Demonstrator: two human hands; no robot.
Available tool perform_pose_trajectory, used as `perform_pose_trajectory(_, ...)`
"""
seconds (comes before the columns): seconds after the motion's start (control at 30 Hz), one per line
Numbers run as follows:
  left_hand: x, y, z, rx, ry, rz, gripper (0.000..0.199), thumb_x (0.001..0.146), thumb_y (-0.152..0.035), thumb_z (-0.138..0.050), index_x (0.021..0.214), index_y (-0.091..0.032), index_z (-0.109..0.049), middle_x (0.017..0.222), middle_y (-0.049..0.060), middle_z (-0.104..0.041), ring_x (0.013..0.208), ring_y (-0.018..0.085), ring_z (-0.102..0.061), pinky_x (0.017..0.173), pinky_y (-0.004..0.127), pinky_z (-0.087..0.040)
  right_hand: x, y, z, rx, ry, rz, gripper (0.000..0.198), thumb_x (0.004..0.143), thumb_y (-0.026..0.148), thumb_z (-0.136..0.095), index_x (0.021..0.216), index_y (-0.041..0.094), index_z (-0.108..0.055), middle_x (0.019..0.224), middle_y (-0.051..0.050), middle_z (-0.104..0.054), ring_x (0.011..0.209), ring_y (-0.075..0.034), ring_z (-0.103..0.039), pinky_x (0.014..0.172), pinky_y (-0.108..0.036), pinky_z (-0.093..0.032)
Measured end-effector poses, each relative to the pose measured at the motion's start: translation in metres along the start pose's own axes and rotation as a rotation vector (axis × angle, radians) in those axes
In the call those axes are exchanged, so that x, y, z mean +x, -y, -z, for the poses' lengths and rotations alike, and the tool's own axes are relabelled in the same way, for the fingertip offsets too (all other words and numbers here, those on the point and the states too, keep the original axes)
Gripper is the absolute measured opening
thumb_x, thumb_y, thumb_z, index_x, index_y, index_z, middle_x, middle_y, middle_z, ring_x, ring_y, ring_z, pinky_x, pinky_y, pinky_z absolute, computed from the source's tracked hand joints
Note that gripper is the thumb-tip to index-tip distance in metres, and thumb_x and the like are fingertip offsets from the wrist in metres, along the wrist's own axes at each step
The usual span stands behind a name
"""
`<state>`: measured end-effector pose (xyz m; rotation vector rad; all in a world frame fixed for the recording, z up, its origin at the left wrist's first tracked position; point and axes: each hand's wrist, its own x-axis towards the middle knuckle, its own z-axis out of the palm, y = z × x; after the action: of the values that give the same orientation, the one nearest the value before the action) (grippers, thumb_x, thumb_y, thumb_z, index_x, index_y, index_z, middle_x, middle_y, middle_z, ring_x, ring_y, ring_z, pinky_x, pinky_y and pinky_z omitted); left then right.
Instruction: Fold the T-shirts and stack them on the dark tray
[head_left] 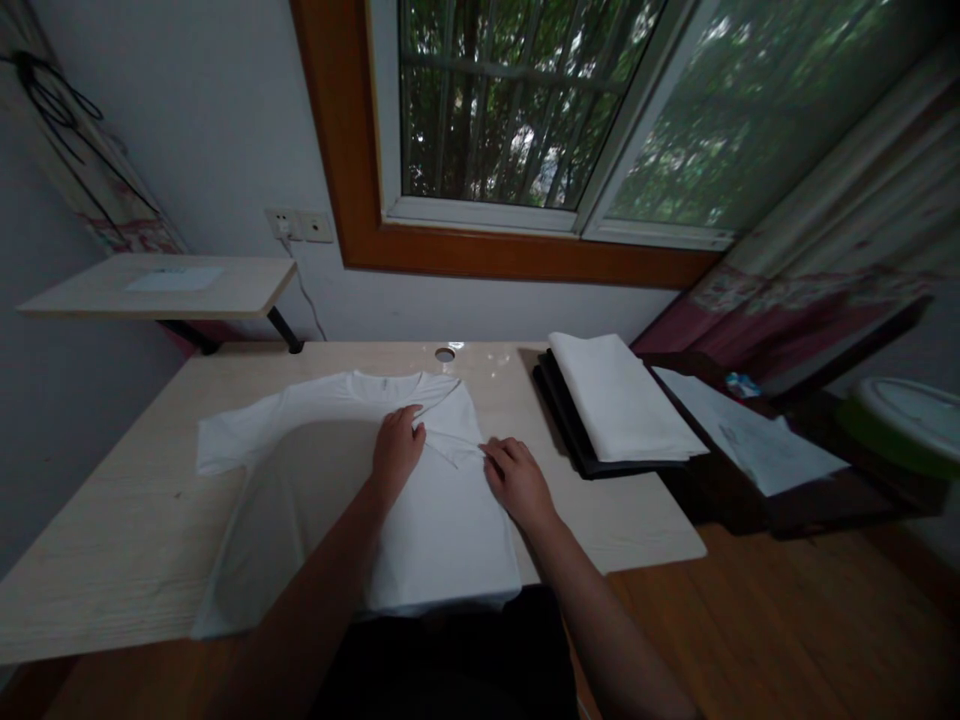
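Note:
A white T-shirt point(450, 540) lies spread on the light wooden desk, its collar toward the window. The sleeve on the left stretches out flat, while the right side is folded inward, its sleeve lying creased over the body. My left hand point(397, 450) rests on the shirt below the collar, fingers closed on the creased fabric. At the shirt's right edge, my right hand point(517, 478) pinches the cloth by the folded sleeve. The shirt's lower hem reaches the desk's front edge, and my left forearm covers part of it.
A folded white cloth point(622, 400) lies on black folded items point(559, 415) at the desk's point(97, 550) right. Beyond stands a dark table with a paper sheet point(750, 430). A small raised shelf point(247, 283) is at back left, and a cable hole point(445, 355) sits near the wall.

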<state>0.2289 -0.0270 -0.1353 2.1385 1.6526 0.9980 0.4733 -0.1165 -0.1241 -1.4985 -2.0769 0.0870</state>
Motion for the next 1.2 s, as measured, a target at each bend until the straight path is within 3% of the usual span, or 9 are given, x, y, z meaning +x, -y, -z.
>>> perform_pose_trajectory(0.23,0.000,0.000,0.000,0.029,-0.040,-0.004,0.041,0.086,-0.011,-0.054,0.125,-0.019,-0.064,0.107,0.011,-0.066,0.107,0.027,-0.061,0.104,0.043,-0.049,-0.001,-0.001,0.001,-0.049,0.002,0.015,0.030,0.092,0.013,-0.057,0.115,0.023,-0.073,0.100,-0.009,-0.064,0.099,-0.027,-0.058,0.089,-0.044,-0.052)
perform_pose_trajectory(0.4,-0.003,-0.004,0.002,0.070,-0.078,-0.102,0.042,0.085,-0.007,-0.056,0.123,-0.021,-0.066,0.115,0.010,-0.061,0.113,0.028,-0.056,0.106,0.045,-0.047,0.003,0.003,0.002,0.017,-0.039,0.083,0.032,0.094,0.015,-0.059,0.123,0.022,-0.070,0.114,-0.011,-0.065,0.108,-0.027,-0.058,0.095,-0.045,-0.050)
perform_pose_trajectory(0.57,-0.003,-0.004,0.002,0.047,-0.052,-0.151,0.035,0.085,-0.007,-0.058,0.115,-0.022,-0.069,0.113,0.009,-0.063,0.110,0.027,-0.056,0.104,0.044,-0.048,0.010,0.014,0.001,-0.011,0.045,0.202,0.031,0.097,0.024,-0.066,0.128,0.026,-0.068,0.121,-0.010,-0.067,0.114,-0.028,-0.058,0.099,-0.047,-0.049)
perform_pose_trajectory(0.77,-0.002,-0.002,0.001,0.041,-0.047,-0.157,0.028,0.089,-0.011,-0.058,0.111,-0.022,-0.071,0.113,0.009,-0.066,0.110,0.027,-0.057,0.104,0.044,-0.048,0.019,0.019,-0.002,-0.034,0.047,0.220,0.013,0.098,0.029,-0.067,0.107,0.023,-0.073,0.109,-0.010,-0.071,0.108,-0.028,-0.060,0.094,-0.046,-0.051)
perform_pose_trajectory(0.97,-0.002,-0.002,0.001,0.013,-0.072,-0.195,0.023,0.095,-0.018,-0.056,0.108,-0.023,-0.074,0.122,0.008,-0.068,0.120,0.026,-0.056,0.110,0.046,-0.046,0.025,0.026,-0.003,0.074,0.030,0.196,0.013,0.102,0.029,-0.059,0.106,0.021,-0.070,0.101,-0.009,-0.071,0.096,-0.023,-0.064,0.087,-0.037,-0.053)
perform_pose_trajectory(1.2,-0.004,-0.004,0.002,0.068,-0.027,-0.238,0.025,0.090,-0.017,-0.062,0.109,-0.025,-0.077,0.129,0.007,-0.068,0.127,0.027,-0.053,0.115,0.048,-0.044,0.032,0.027,0.001,0.091,0.141,0.324,0.017,0.104,0.030,-0.057,0.098,0.022,-0.071,0.095,-0.007,-0.072,0.091,-0.021,-0.065,0.085,-0.035,-0.053)
